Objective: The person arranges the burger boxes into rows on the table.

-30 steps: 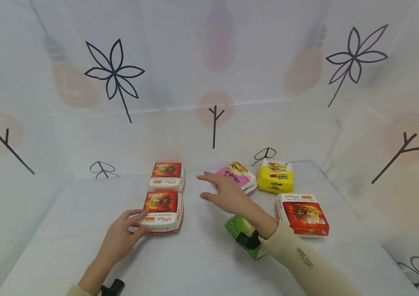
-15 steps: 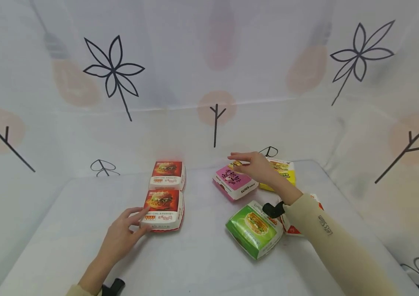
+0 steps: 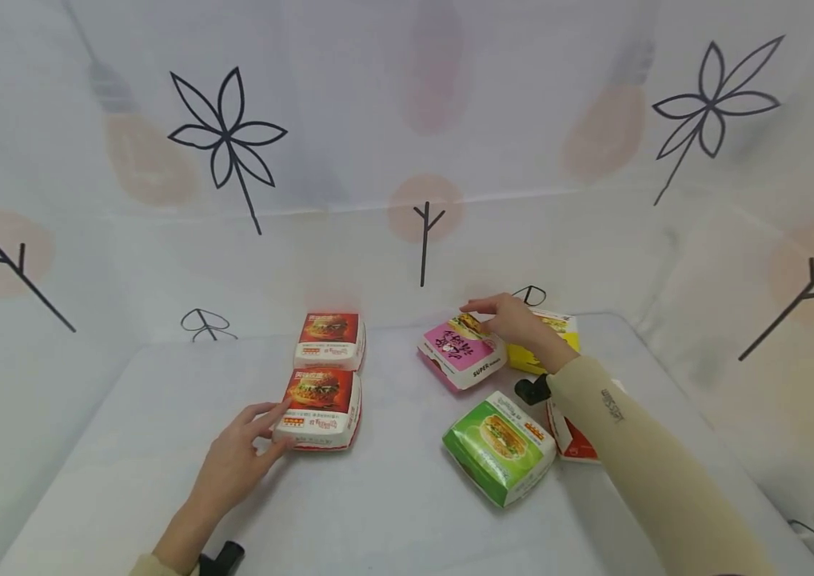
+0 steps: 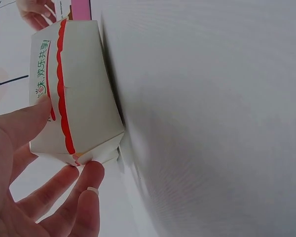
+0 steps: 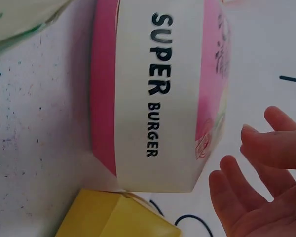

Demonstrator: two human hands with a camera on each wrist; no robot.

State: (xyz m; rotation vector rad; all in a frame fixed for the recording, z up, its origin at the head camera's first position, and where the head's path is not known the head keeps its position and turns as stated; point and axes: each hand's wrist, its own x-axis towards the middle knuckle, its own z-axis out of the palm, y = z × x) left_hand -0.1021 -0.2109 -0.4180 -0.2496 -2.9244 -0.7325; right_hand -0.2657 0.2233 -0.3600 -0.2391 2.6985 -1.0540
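Observation:
On the left, a red-and-white burger box (image 3: 319, 410) lies in front of another burger box (image 3: 329, 340) of the same print. My left hand (image 3: 237, 456) holds the front box at its near left corner. In the left wrist view the thumb (image 4: 32, 118) lies on one side of the box and the fingertips meet its end. My right hand (image 3: 518, 324) hovers at the right corner of a pink burger box (image 3: 460, 352), overlapping a yellow burger box (image 3: 528, 358) behind. In the right wrist view its fingers are loosely bent with nothing between them.
A green burger box (image 3: 499, 448) lies turned at an angle in front of the pink one. Another red-and-white box (image 3: 574, 438) is partly hidden under the right sleeve (image 3: 637, 456). White patterned cloth (image 3: 349, 264) rises behind the white table (image 3: 378, 512).
My right hand has moved right, from the middle across the pink box to its right corner, uncovering the pink and green boxes. My left hand stays on its box.

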